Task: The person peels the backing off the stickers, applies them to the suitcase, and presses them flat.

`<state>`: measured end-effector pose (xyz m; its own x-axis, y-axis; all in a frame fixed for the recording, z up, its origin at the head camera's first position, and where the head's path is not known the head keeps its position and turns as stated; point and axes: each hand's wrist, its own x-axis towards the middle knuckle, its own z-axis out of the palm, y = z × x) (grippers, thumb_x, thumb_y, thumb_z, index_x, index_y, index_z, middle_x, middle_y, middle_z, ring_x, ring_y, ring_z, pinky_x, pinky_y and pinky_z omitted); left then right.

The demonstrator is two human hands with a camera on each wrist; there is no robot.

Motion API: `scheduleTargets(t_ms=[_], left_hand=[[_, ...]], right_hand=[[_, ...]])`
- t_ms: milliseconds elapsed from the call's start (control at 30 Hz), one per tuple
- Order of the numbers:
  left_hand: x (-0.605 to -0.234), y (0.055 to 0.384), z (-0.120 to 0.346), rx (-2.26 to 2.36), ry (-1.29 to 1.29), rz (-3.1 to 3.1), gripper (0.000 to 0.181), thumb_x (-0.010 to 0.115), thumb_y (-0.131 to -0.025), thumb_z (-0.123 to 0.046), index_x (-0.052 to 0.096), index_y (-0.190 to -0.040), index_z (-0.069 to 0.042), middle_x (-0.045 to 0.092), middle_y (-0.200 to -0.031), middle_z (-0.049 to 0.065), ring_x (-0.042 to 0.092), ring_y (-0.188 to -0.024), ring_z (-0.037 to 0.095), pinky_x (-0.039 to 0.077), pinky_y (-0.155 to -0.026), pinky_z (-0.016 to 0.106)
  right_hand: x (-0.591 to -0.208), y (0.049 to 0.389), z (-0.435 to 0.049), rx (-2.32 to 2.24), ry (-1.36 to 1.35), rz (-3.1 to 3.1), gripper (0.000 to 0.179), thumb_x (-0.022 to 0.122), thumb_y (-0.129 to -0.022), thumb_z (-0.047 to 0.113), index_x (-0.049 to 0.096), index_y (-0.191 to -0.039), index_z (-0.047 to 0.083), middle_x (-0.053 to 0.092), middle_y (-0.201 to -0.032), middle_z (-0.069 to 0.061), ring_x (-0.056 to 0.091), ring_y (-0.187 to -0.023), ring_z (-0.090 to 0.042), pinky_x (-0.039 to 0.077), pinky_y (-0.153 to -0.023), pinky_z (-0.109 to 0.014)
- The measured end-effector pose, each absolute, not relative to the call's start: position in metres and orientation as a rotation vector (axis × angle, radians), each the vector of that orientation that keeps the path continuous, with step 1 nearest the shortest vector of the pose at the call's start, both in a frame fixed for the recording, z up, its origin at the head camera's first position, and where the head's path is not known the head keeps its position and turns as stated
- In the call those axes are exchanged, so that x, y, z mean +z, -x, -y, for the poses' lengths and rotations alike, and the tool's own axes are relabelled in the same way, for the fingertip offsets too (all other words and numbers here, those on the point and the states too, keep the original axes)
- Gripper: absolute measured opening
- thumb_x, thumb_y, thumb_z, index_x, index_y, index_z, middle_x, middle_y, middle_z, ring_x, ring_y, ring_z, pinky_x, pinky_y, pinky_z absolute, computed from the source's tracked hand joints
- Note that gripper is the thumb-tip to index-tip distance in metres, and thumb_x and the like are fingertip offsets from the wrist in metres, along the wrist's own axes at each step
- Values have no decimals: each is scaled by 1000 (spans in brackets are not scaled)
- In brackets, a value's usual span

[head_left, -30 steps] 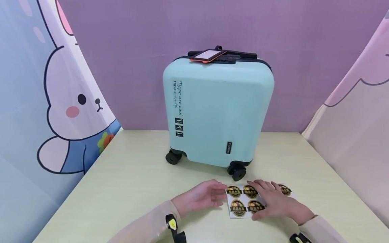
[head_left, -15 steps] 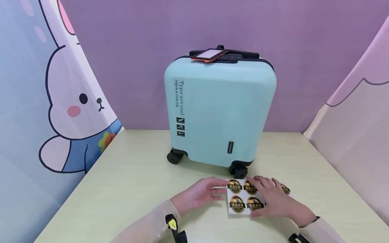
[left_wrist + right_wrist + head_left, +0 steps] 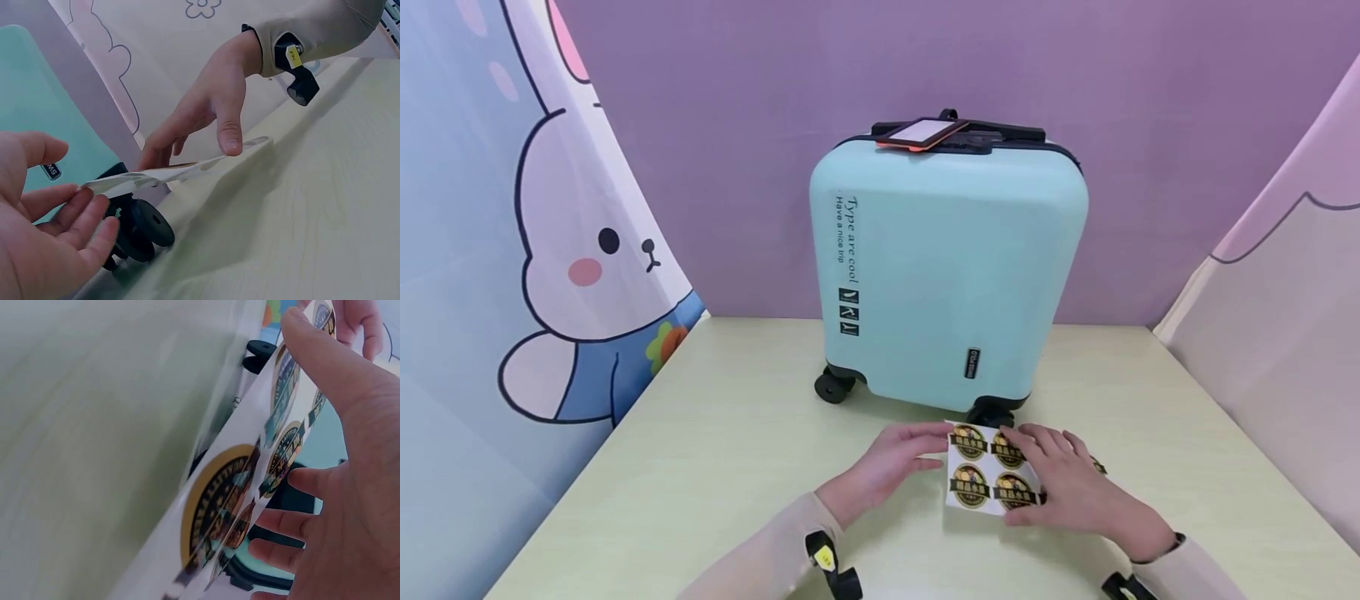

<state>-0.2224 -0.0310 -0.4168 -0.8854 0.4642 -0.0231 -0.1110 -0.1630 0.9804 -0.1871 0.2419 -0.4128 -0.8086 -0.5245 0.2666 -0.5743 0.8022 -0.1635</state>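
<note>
A white sheet of round black-and-gold stickers is raised above the table in front of the suitcase, its face tilted up. My right hand grips it from above, thumb along the near edge and fingers at the far edge. At the sheet's left edge is my left hand. In the left wrist view the fingertips of this left hand meet the sheet's corner, fingers nearly straight, and the thumb stands apart. The right wrist view shows the sheet stretching past the right thumb, with part of it bent.
A mint-green suitcase stands upright on black wheels, right behind the sheet. On its top, beside the black handle, lies a card with a dark frame and orange edge. The pale table is bordered by a purple backdrop.
Both hands and the sticker sheet have moved up and slightly left in the head view, toward the suitcase's front wheel. The sheet has lifted, and its shadow now shows below it.
</note>
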Motion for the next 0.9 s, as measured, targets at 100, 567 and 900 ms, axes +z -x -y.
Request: scheduleTargets(t_ms=[100,567,900], left_hand=[[-417,224,32,2139,-404,-1819,38,67,-90,-3,63,-126,7,67,-121,16,66,-105,22,55,-93,34],[-413,228,40,2242,-393,-1883,35,70,-84,7,65,-119,10,71,-103,14,70,-86,18,60,-81,35],[-405,225,42,2257,-418,-1872,41,70,-85,10,62,-124,9,71,-107,18,69,-89,15,59,-82,31]], right_hand=[[-410,186,-236,363,-868,2763,102,75,-73,68,39,-148,9,47,-138,-18,46,-124,-39,36,-94,-69],[-391,191,-212,321,-993,2585,72,66,-93,45,40,-146,4,48,-138,-18,46,-127,-35,38,-99,-61],[-380,203,-196,298,-1025,2380,46,55,-102,37,56,-130,0,53,-120,-12,50,-114,-33,41,-92,-56]])
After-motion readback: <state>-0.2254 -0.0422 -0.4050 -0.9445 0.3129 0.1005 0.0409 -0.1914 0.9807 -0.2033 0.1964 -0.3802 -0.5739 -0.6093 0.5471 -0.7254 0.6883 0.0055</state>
